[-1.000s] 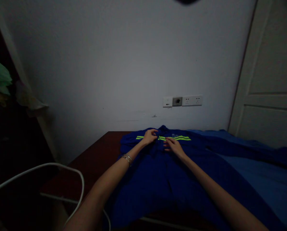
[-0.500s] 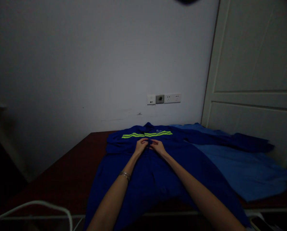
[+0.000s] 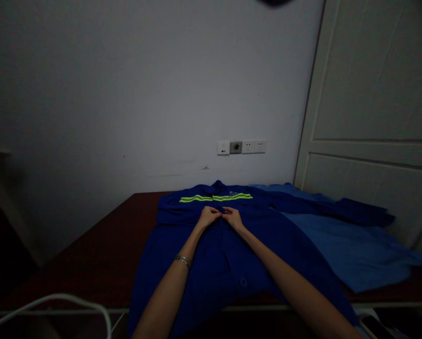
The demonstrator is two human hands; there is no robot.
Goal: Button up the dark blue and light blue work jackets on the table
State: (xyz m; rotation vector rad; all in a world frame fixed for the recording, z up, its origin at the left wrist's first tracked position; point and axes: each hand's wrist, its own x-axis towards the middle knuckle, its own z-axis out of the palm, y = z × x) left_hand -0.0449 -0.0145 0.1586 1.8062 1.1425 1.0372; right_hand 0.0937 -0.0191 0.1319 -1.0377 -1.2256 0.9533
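A dark blue work jacket (image 3: pixel 267 245) with yellow-green reflective stripes across its chest lies spread over the table, its collar toward the wall. Both hands meet at its front opening, just below the stripes. My left hand (image 3: pixel 209 216) pinches the cloth edge there with thumb and fingertips. From the other side, my right hand (image 3: pixel 232 218) pinches the same front edge, its fingertips nearly touching the left ones. Whether a button sits between them is too dark and small to tell. Lower on the front, a round button (image 3: pixel 244 282) shows.
Light blue cloth (image 3: pixel 352 249) lies under the jacket's sleeve at the right. The dark red table (image 3: pixel 101 245) ends at a wall with sockets (image 3: pixel 248 147). A white cable (image 3: pixel 66 297) curves at front left; a phone (image 3: pixel 375 326) rests at lower right.
Both hands stay at the jacket's front, their fingertips now closer together and slightly lower. The raised bit of cloth between them has flattened. The view has shifted a little.
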